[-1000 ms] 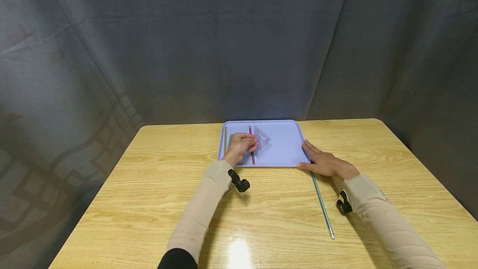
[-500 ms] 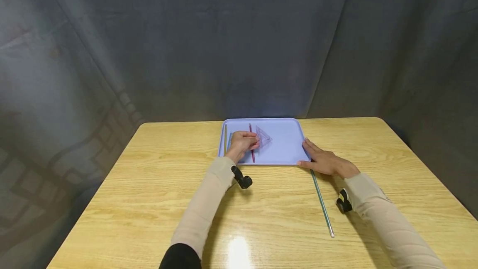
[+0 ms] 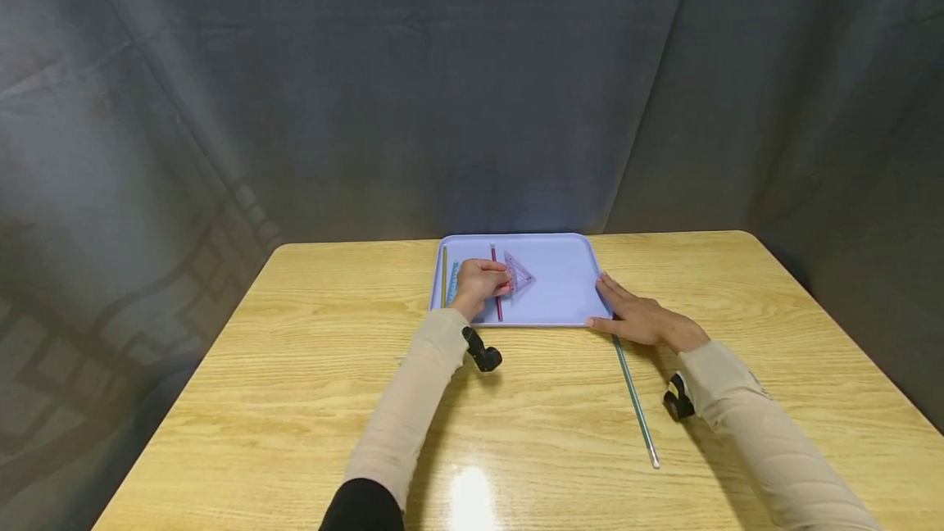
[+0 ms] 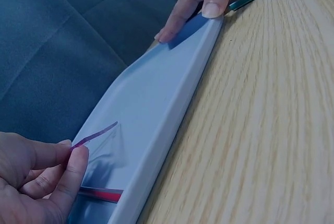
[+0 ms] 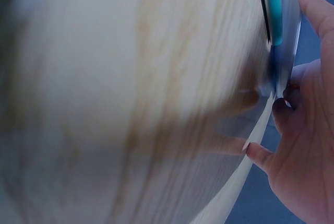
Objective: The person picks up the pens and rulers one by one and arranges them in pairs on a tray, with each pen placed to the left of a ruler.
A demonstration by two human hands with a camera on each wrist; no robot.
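A person's left hand (image 3: pixel 483 283) pinches a clear pink-edged set square (image 3: pixel 519 275) by its edge, lifting it slightly off the lilac tray (image 3: pixel 560 301) on a wooden bench (image 3: pixel 295 400). The right hand (image 3: pixel 640 318), fingers straight, steadies the tray's near right corner, thumb on the rim. A red pencil (image 3: pixel 498 307), a yellow pencil (image 3: pixel 444 265) and a teal ruler (image 3: pixel 453 279) lie in the tray; a long teal rod (image 3: pixel 636 404) rests on the bench beside the right hand. The thin, slick plastic looks liable to slip from so light a fingertip pinch, and could knock the red pencil askew.
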